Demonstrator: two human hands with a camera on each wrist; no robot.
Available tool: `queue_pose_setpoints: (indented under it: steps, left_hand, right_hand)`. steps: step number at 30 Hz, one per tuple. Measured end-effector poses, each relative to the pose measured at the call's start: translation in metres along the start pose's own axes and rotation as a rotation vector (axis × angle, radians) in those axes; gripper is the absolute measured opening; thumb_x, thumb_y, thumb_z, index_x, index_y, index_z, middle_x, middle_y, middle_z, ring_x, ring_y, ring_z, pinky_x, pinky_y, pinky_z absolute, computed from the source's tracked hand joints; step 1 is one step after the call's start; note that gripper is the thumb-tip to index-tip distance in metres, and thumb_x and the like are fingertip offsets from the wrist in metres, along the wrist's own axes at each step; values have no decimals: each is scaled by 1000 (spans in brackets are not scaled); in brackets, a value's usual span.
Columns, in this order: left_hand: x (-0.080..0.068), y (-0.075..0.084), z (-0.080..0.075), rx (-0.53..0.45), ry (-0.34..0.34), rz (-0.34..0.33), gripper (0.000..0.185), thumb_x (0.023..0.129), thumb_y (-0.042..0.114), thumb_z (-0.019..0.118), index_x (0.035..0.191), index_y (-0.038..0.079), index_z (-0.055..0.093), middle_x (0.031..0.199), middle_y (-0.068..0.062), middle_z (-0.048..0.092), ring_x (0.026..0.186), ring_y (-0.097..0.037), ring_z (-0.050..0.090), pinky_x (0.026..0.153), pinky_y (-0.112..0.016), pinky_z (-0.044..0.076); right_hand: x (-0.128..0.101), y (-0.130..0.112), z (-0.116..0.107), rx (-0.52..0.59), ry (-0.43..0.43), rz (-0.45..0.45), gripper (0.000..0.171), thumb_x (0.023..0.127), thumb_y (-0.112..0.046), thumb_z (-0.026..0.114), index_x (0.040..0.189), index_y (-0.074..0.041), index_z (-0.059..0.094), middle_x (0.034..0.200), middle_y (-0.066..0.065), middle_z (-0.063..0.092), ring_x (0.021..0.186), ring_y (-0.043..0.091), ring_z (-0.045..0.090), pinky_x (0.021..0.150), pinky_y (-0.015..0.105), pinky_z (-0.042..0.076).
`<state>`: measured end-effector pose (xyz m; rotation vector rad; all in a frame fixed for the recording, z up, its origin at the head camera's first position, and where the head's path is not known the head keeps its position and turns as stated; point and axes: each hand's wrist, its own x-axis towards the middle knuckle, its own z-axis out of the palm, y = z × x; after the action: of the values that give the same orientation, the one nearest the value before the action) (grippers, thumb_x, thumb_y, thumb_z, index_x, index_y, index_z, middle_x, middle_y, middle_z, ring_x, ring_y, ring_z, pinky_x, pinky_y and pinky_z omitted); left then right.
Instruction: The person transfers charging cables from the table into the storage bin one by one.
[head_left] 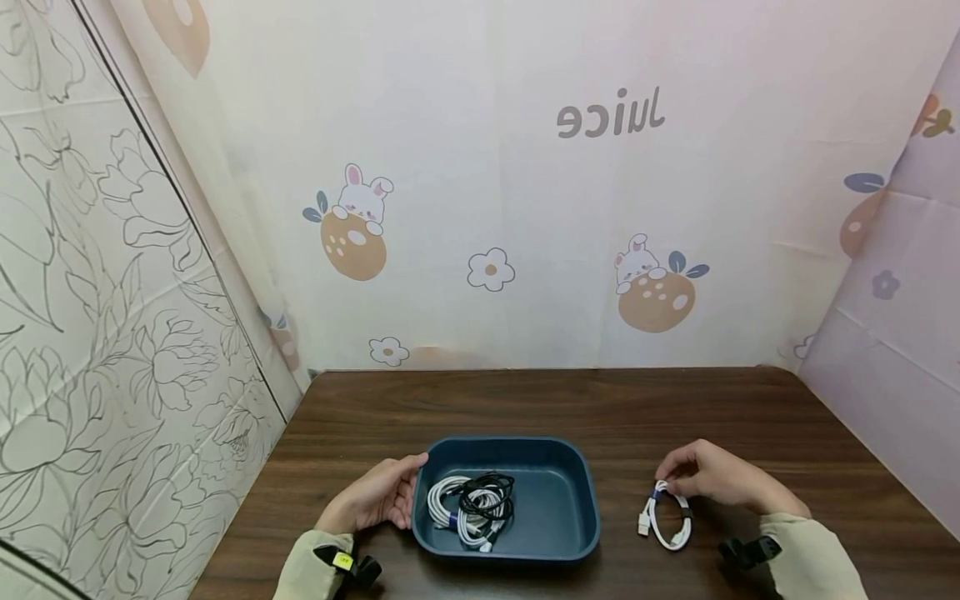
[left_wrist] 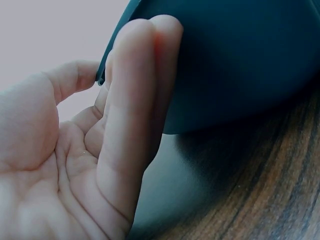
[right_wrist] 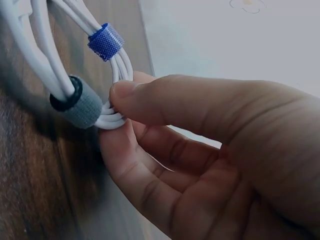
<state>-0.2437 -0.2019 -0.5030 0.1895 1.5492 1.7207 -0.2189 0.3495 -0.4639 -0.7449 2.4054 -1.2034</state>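
Observation:
A dark blue rectangular tray [head_left: 587, 500] stands on the table. My left hand [head_left: 378, 497] holds it at its left side, the thumb at the rim and the fingers along the outer wall [left_wrist: 235, 65]. Inside the tray, toward the left, lie a coiled white cable [head_left: 442, 492] and a coiled black cable [head_left: 501, 482] partly on top of it. To the right of the tray, my right hand [head_left: 723, 479] pinches a small coiled white USB cable [head_left: 677, 540] between thumb and fingers. A blue strap [right_wrist: 106, 42] and a grey strap [right_wrist: 80, 102] wrap this coil.
The dark wooden table [head_left: 555, 400] ends at the back against a printed curtain [head_left: 495, 183] with rabbits and flowers. Another curtain [head_left: 112, 333] with line-drawn flowers hangs at the left, and a fabric panel [head_left: 900, 333] hangs at the right.

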Motion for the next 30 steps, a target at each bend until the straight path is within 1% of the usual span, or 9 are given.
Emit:
queue_pose_setpoints:
  steps: [9,17,22,30]
  left_hand:
    - [0,-1,0,1,-4,2,55,104,55,49,76,10,62,58,1,66,50,-10,66,49,-23,58]
    - [1,0,0,4,-3,2,55,104,55,49,76,10,62,58,1,66,49,-10,66,49,-23,58]
    - [1,0,0,3,3,-2,54,104,55,49,76,10,62,58,1,66,49,-10,66,49,-23,58]
    - [1,-1,1,-2,8,-4,54,103,56,50,76,10,62,58,1,66,49,-10,66,49,-23,58]
  right_hand:
    - [1,-7,0,3,3,-18,10,97,-3,67,104,-1,74,98,11,73,79,1,59,62,22,51]
    - [-1,-13,-2,-26,28,19,10,97,-8,70,104,-4,75,100,6,74,83,2,60,65,22,52]
    - [-2,-16,-3,-26,33,40,12,97,-11,70,106,-5,75,102,5,74,85,4,62,68,23,53]
    - [-2,-19,-6,-26,41,-32,12,99,-11,69,108,-7,75,101,9,74,84,5,63,68,24,55]
